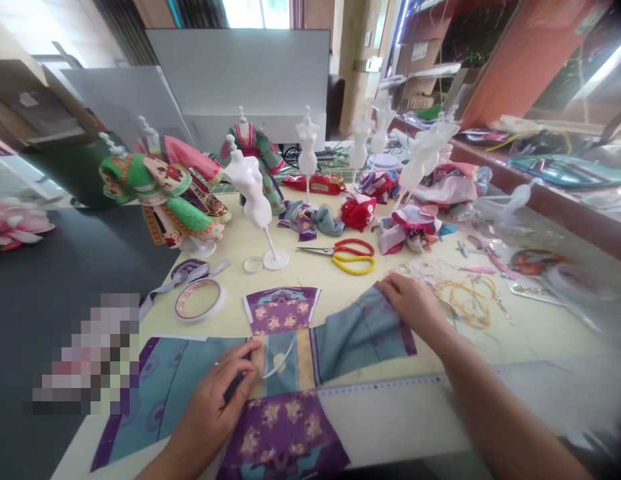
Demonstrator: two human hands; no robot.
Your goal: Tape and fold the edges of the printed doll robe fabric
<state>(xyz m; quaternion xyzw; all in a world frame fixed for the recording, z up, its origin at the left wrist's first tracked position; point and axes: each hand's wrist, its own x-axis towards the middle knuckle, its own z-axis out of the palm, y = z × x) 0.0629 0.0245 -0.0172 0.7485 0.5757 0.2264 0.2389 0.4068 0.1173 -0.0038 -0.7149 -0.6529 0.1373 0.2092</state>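
A teal and purple doll garment point(350, 340) lies spread out flat, its two sleeves reaching left and right and its flower-patterned purple panels above and below the middle. A thin white curved strip point(279, 361) lies across its centre. My left hand point(225, 380) rests on the garment just left of the centre, fingers bent around a small dark object, mostly hidden, whose kind I cannot make out. With fingers closed, my right hand point(407, 303) pinches the upper edge of the right sleeve, which is slightly lifted and creased.
A clear ruler point(380, 385) lies along the front. Scissors point(347, 255), a tape roll point(199, 300) and a small ring point(253, 265) lie behind the garment. Several white doll mannequins point(253, 190), some dressed, stand farther back among fabric bundles point(413, 227). Yellow cords point(465, 300) lie at right.
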